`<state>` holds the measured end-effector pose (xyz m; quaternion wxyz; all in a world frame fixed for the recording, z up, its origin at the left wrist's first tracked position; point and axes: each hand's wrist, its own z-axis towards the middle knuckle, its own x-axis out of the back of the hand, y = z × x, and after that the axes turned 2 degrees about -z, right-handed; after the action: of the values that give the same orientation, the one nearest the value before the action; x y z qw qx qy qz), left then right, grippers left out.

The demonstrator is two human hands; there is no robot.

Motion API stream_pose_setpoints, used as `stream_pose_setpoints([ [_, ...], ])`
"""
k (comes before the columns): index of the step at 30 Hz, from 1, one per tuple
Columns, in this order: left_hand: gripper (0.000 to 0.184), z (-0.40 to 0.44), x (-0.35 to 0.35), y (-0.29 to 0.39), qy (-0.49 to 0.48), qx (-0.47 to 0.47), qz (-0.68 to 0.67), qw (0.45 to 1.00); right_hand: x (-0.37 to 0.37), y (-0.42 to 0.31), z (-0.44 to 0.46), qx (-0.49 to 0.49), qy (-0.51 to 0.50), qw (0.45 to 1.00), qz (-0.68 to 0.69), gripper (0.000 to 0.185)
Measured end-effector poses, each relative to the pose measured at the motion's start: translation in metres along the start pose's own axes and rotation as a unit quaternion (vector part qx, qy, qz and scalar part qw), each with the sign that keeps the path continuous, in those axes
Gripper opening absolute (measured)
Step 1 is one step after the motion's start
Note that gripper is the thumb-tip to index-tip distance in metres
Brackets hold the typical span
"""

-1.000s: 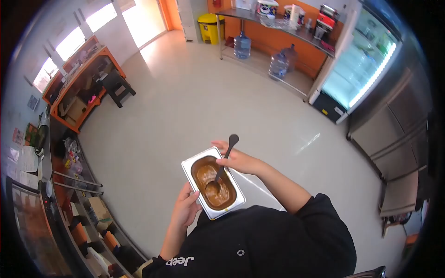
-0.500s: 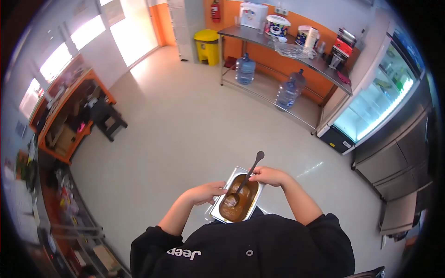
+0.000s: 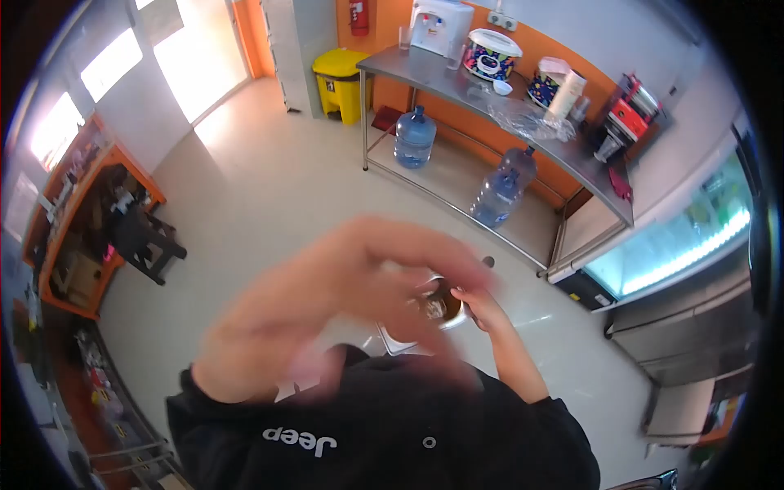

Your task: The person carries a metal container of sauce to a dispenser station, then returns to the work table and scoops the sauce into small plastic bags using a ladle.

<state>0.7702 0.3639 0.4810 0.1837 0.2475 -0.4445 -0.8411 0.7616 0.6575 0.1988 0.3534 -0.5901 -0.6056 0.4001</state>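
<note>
My left hand (image 3: 335, 282) is raised close to the camera, large and blurred. Its fingers are curved and apart, with nothing visible in them. Behind it, my right hand (image 3: 483, 309) grips the right rim of a rectangular metal food pan (image 3: 398, 349) in front of my body. Brown sauce (image 3: 441, 296) with paler pieces in it shows through the gap between my left fingers. Only the dark handle tip of a ladle (image 3: 488, 261) sticks out past the pan; the rest is hidden behind my left hand.
Ahead stands a steel table (image 3: 441, 77) with a water dispenser (image 3: 441, 28), a patterned rice cooker (image 3: 492, 55) and plastic wrap (image 3: 531, 122). Water jugs (image 3: 415, 139) sit below it. A yellow bin (image 3: 340, 86), lit fridge (image 3: 694, 233), black stool (image 3: 147, 241) and orange shelf (image 3: 90, 212) stand around.
My left hand has let go of the pan's left side and risen toward the camera. The right hand stays on the pan, and the view has shifted slightly.
</note>
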Motion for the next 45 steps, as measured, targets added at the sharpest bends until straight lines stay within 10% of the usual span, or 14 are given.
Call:
stream_pose_setpoints([
  [9, 0.032, 0.104, 0.111, -0.053, 0.025, -0.122, 0.013, 0.992, 0.029, -0.062, 0.208, -0.005, -0.019, 0.992, 0.125, 0.031],
  [26, 0.027, 0.367, 0.391, -0.136, -0.024, -0.088, 0.010, 0.996, 0.130, -0.204, 0.462, 0.091, 0.216, 0.908, 0.347, 0.019],
  [45, 0.023, 0.580, 0.612, -0.216, 0.025, -0.035, 0.151, 0.988, 0.192, -0.389, 0.782, 0.170, 0.224, 0.861, 0.424, 0.025],
])
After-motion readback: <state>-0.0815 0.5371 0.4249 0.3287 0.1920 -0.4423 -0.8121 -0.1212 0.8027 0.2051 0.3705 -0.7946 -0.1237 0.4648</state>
